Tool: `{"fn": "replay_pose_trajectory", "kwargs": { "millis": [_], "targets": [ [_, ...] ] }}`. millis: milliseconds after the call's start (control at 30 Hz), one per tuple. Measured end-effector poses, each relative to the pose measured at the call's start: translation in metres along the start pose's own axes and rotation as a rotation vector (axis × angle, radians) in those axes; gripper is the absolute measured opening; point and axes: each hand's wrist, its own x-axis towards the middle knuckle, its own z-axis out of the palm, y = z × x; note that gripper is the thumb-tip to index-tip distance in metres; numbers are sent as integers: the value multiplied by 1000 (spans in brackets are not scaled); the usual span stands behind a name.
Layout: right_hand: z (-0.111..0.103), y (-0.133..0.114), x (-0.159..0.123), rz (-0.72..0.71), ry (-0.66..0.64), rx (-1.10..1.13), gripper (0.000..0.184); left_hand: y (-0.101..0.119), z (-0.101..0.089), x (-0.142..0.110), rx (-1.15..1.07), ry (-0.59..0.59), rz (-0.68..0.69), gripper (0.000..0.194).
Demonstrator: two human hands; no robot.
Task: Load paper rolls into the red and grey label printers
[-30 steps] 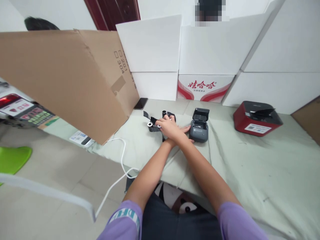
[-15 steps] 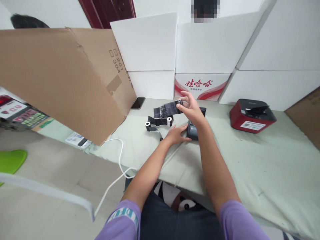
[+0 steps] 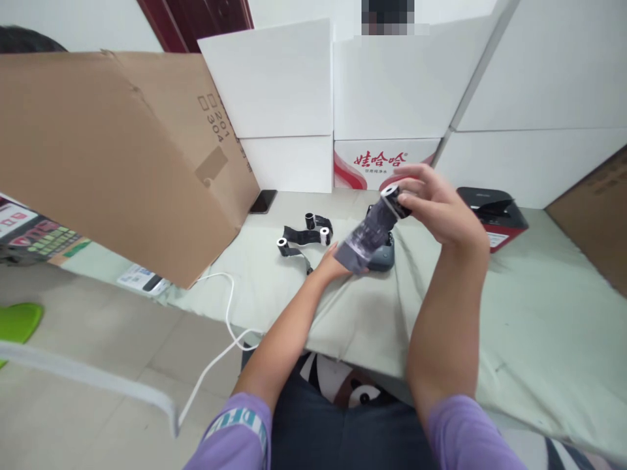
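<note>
My right hand (image 3: pixel 434 202) pinches a small roll of black strip (image 3: pixel 392 192) with a white end, raised above the table. Its loose, glossy tail (image 3: pixel 365 238) hangs down to the left. Behind that tail, my left hand (image 3: pixel 333 264) reaches to the left side of a dark handheld device (image 3: pixel 383 258); the strip hides its fingers, so its grip is unclear. The right forearm and the strip leave only part of the device showing. To the left of it, several similar rolls (image 3: pixel 306 236) lie partly unwound on the cloth.
A black and red box-shaped device (image 3: pixel 499 215) stands at right. A phone (image 3: pixel 263 202) lies by the large brown carton (image 3: pixel 161 143) at left. White boxes (image 3: pixel 392 91) line the back of the cloth-covered table (image 3: pixel 362 326). A white cable (image 3: pixel 230 307) hangs over the front edge.
My right hand has moved right with the roll, and its tail now slants down across my left hand. Another roll at the back left has come into sight. The view has shifted slightly.
</note>
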Motion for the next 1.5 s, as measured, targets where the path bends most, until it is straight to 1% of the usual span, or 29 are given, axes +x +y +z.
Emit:
{"fn": "replay_pose_trajectory", "kwargs": {
  "millis": [100,200,300,433,533,700,800,833,900,933,1000,1067,1100,1167,1267,1400,1433,1500],
  "targets": [
    [3,23,6,185,-120,-88,44,1,-1,-1,11,-10,38,76],
    [15,50,15,353,-157,-233,44,2,-2,-2,11,2,47,80],
    [30,71,21,417,-189,-319,44,2,-2,-1,22,-7,38,83],
    [41,81,25,418,-223,-445,46,2,-2,0,20,-12,30,86],
    [44,80,26,408,-231,-584,48,0,-1,0,12,-8,42,86],
    [55,73,26,442,-302,-777,47,-1,0,0,-4,3,54,89],
    [60,69,23,477,-277,-891,45,0,0,0,-10,0,49,92],
    [60,68,23,478,-269,-891,45,0,-1,0,-11,0,46,93],
    [58,67,24,444,-260,-795,44,1,-1,1,-9,-3,39,93],
    [56,67,25,411,-231,-727,42,1,-1,1,-7,-4,36,93],
    [51,69,28,315,-88,-647,36,1,0,1,-2,-8,36,93],
    [46,72,30,244,72,-669,35,1,0,1,0,-6,40,93],
    [44,73,30,235,107,-697,36,1,0,0,-1,-3,42,93],
    [41,71,30,257,80,-729,36,1,-1,0,-4,1,48,93],
    [36,55,28,335,-2,-717,37,2,-1,-1,1,-1,54,92],
    [35,32,26,480,-174,-687,44,4,-1,0,28,-13,41,90],
    [35,30,26,499,-203,-699,42,5,-1,0,33,-14,36,91],
    [35,35,25,519,-212,-738,37,6,-1,-1,35,-17,28,96]
  ]
}}
